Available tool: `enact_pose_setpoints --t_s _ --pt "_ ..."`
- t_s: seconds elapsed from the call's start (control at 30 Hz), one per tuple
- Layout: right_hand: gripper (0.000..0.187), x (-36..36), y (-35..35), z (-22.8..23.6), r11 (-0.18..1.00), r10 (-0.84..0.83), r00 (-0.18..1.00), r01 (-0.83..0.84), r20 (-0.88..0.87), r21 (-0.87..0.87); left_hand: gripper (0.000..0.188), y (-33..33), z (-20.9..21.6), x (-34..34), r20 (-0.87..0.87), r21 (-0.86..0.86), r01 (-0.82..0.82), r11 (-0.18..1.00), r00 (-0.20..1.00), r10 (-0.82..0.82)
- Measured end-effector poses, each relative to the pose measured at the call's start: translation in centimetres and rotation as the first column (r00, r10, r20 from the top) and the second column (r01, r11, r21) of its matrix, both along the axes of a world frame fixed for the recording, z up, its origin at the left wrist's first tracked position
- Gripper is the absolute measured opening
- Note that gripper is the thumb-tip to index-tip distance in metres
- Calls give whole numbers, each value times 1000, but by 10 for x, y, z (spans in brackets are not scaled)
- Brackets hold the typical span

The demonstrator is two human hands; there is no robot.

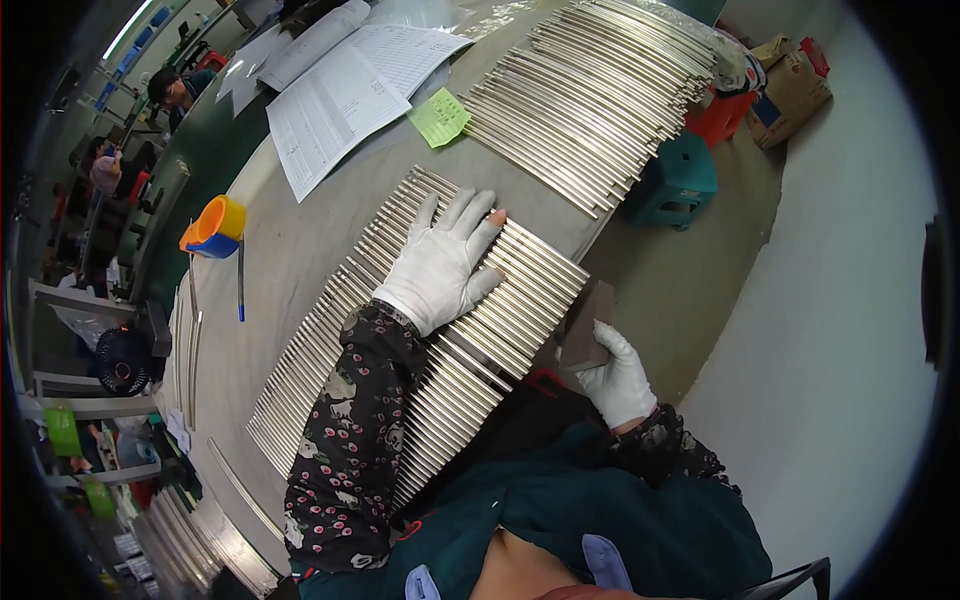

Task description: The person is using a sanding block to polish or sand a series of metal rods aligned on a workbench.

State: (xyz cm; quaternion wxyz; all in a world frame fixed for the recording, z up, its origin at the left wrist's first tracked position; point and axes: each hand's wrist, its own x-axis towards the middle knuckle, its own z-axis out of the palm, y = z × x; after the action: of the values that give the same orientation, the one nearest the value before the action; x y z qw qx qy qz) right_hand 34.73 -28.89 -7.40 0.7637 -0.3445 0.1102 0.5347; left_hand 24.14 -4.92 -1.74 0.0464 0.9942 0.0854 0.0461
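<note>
Many thin shiny metal rods (530, 295) lie side by side in a flat row along the near edge of the table. My left hand (440, 262), in a white glove with one fingertip bare, presses flat on them with its fingers spread. Off the rods' right ends, my right hand (618, 380), also gloved in white, grips a brown-grey rectangular block (588, 328). The block is held close to the rod ends; whether it touches them I cannot tell. Part of the right hand's fingers is hidden behind the block.
A second row of metal rods (590, 100) lies farther back. Beside it are a green note (439, 117) and printed sheets (340, 100). A tape roll (217, 226) and a pen (241, 278) lie left. A teal stool (677, 180) stands on the floor at right. Two people sit far left.
</note>
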Motion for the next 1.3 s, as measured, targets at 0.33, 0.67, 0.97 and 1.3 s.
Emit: enact_pose_setpoints --t_s 0.33,0.67,0.97,1.3 --pt "37 8 0 -6 1000 -4 999 3 -36 -26 66 -2 0 -4 20 32 1 999 1000 -2" --pt "62 49 -8 16 976 141 495 73 857 -203 66 0 -3 -6 -17 -3 4 1000 1000 -4" --pt "66 56 9 74 915 400 -708 269 582 -301 69 0 -3 -8 -35 -8 9 1000 999 -9" --pt "54 44 62 87 875 435 -826 293 358 -386 82 0 0 -6 -54 7 17 1000 998 -16"
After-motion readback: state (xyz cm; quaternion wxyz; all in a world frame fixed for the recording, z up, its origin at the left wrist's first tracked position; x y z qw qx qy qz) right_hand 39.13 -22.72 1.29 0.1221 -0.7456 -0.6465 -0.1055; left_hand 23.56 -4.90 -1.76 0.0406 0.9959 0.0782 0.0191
